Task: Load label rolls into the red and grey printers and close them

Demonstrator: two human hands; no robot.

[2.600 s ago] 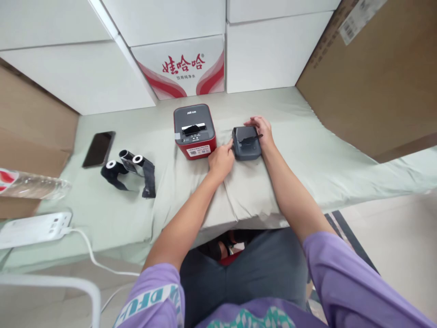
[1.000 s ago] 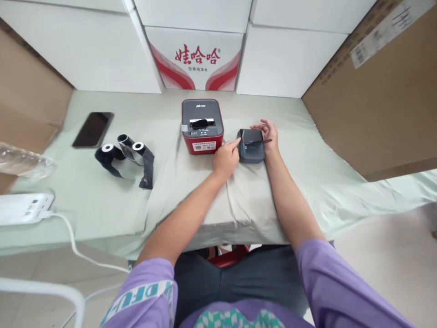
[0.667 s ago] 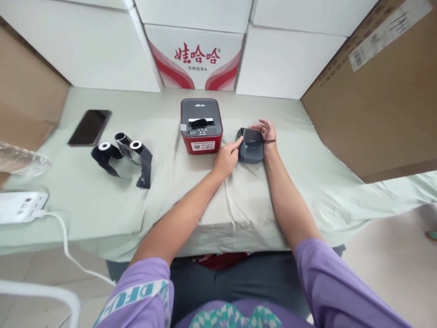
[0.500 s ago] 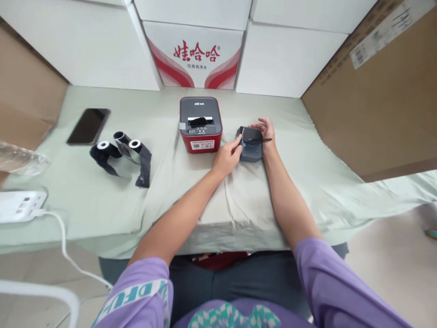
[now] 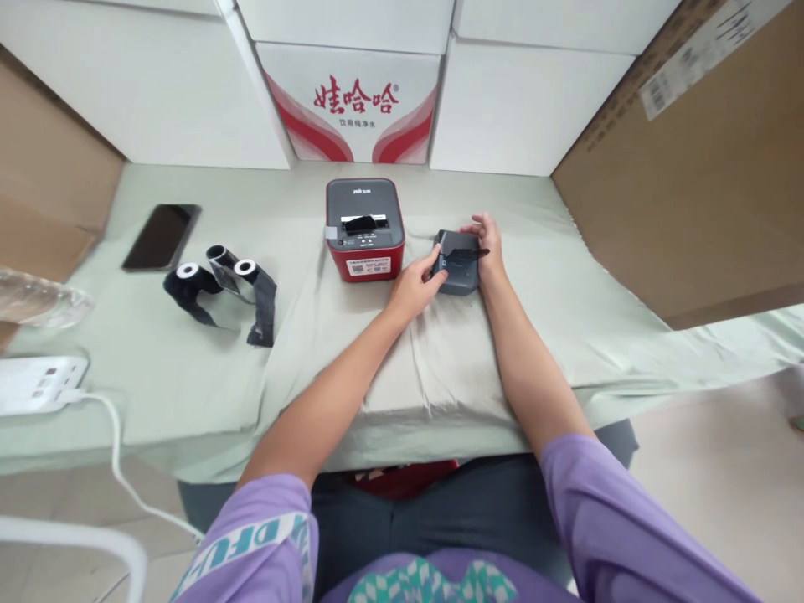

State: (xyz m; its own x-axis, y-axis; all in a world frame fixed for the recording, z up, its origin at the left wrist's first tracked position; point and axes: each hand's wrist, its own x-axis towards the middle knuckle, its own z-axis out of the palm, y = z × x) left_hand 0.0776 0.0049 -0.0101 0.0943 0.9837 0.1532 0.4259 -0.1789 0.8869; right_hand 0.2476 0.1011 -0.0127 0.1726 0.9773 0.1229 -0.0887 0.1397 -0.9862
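Observation:
A small dark grey device [image 5: 457,270] lies on the pale green cloth of the table [image 5: 565,285], right of a red and grey label printer [image 5: 364,228]. My left hand [image 5: 415,286] rests at the device's left edge, thumb and forefinger touching its front corner. Around the device's far right side curls my right hand [image 5: 487,243], holding it. A thin dark strip sticks out by the right fingers.
Black ribbon rolls with white cores [image 5: 219,285] lie left of the printer, a dark phone [image 5: 161,236] beyond them. A white power strip [image 5: 38,383] with cable and a clear plastic bottle [image 5: 38,300] sit far left. White cartons [image 5: 352,100] and brown cardboard boxes [image 5: 691,167] wall the table.
My left forefinger has slid from the device's left edge onto its front corner. My right hand has stayed on the far side. The view has shifted slightly.

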